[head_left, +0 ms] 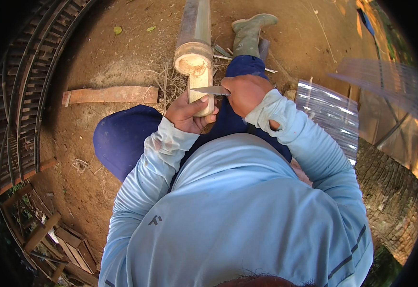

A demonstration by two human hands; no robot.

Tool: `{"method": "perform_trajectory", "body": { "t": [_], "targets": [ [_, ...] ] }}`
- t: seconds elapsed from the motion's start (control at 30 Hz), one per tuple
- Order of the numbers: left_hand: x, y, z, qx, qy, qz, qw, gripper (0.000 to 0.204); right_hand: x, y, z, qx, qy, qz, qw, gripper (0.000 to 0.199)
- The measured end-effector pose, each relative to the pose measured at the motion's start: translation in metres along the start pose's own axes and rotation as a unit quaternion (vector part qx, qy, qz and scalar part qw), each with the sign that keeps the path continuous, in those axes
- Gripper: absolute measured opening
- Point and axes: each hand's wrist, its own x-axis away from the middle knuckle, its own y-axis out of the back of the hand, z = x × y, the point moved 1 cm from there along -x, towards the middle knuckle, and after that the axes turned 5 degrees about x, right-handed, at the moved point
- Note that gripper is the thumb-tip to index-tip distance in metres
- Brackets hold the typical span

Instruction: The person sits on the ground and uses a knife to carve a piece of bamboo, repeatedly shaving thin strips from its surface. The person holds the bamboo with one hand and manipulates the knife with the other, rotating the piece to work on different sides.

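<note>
Up at 12 o'clock, a thick bamboo pole (194,31), brownish and smooth on the outside, with a raised node ring and a rough, pale, fibrous cut just below it. Narrows from there into a flat, straw-coloured tongue (200,81) with fairly straight sides, running down toward 6 o'clock. Crossed over by a knife (208,90) with a plain grey metal blade, tapering to a point toward 9 o'clock. Hard to tell from this angle whether biting into the bamboo or just lying over it.

Now for the fingers. In the left hand (188,114), gripped firmly, the low end of the tongue, with the thumb across the top face and the fingertips curled round the edge toward 3 o'clock. In the right hand (248,94), clamped in a tight fist, the knife, with the fingers bunched together and the handle hidden inside.

Around all that, packed brown dirt (75,62), with scratchy dry strands (169,79) beside the tongue. At 10 o'clock, a flat reddish-brown plank (113,94). At 1 o'clock, a dull green, muddy-looking boot (247,38). Between 2 and 3, clear ribbed sheeting (331,112). Near 4, a log (388,198) with rough, ridged bark
</note>
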Motion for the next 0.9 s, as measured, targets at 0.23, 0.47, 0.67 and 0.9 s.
{"method": "perform_trajectory", "body": {
  "t": [0.23,0.47,0.67,0.9],
  "targets": [
    [-0.004,0.005,0.003,-0.002,0.0,0.011,1.0,0.037,-0.017,0.006,-0.004,0.023,-0.009,0.03,0.999,0.019],
    [-0.002,0.008,0.0,0.004,0.007,0.017,1.0,0.038,-0.025,0.005,-0.004,0.041,-0.02,0.011,0.999,0.02],
    [-0.004,0.006,0.0,0.006,-0.011,0.027,1.0,0.033,-0.043,0.005,-0.014,0.057,-0.014,-0.014,0.998,0.021],
    [-0.003,-0.004,0.001,-0.01,-0.008,0.008,1.0,0.035,-0.046,0.003,-0.033,-0.093,0.074,0.053,0.991,0.02]
  ]
}}
